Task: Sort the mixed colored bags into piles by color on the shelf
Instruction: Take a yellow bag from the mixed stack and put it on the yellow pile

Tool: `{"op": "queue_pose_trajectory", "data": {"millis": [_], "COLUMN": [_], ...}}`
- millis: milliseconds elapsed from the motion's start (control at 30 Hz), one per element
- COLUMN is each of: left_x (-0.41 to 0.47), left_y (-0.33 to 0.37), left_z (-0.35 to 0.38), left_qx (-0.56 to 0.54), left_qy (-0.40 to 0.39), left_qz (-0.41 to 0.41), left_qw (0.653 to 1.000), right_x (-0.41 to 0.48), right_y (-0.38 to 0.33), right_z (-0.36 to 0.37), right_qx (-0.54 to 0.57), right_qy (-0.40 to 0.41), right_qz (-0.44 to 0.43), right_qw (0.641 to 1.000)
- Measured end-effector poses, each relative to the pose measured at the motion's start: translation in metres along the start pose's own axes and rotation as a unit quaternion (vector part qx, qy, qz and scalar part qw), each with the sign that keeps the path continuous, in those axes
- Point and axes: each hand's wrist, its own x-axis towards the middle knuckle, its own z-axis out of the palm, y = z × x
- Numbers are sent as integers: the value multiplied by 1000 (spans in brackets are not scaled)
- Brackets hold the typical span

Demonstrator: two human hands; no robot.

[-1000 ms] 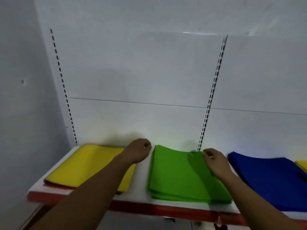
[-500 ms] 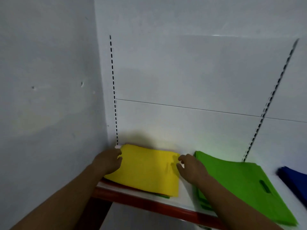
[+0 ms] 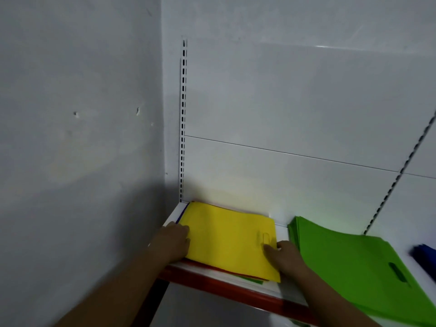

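A mixed stack topped by a yellow bag [image 3: 226, 237] lies at the left end of the white shelf [image 3: 280, 230]; red, green and purple edges peek out from under it. My left hand [image 3: 173, 241] rests on the stack's left edge, fingers curled at the yellow bag. My right hand [image 3: 283, 256] presses on the stack's right front corner, next to the bag's handle slot. Whether either hand pinches the bag is unclear. To the right lies a pile of green bags [image 3: 349, 263]. Further right, the edge of a blue bag pile [image 3: 424, 258] shows.
A grey side wall [image 3: 82, 161] closes the shelf on the left. The shelf has a red front lip [image 3: 224, 286]. White back panels with slotted uprights [image 3: 183, 119] stand behind the piles.
Both hands left the green pile and moved left to the yellow-topped stack. The view turned left, so the blue pile slid to the right edge.
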Motion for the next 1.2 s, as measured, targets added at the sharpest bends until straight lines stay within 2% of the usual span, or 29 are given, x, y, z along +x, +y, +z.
{"op": "queue_pose_trajectory", "data": {"millis": [133,267,400,767,867,933,1100,1200], "left_x": [-1,4,3,-1,1,4,11,16], "left_y": [8,10,13,18,18,17,10,7], "left_z": [-3,6,6,6,3,2,0,-1], "left_qx": [-27,-180,-285,-424,-481,-528,-675,-689], "left_qy": [20,33,48,50,67,85,34,17], "left_qz": [-1,-18,-36,-35,-58,-95,-179,-197], "left_qw": [999,983,956,904,872,839,715,697], "right_x": [-3,-7,-8,-18,-20,-22,-24,-23], "right_y": [0,0,2,2,-2,-5,-8,-10], "right_z": [0,-7,-4,-2,-4,-5,-8,-11], "right_qx": [67,101,130,161,176,183,214,230], "right_qy": [25,43,58,62,69,74,65,70], "right_qz": [12,14,28,29,17,12,10,11], "right_qw": [997,994,989,985,982,980,975,971]}}
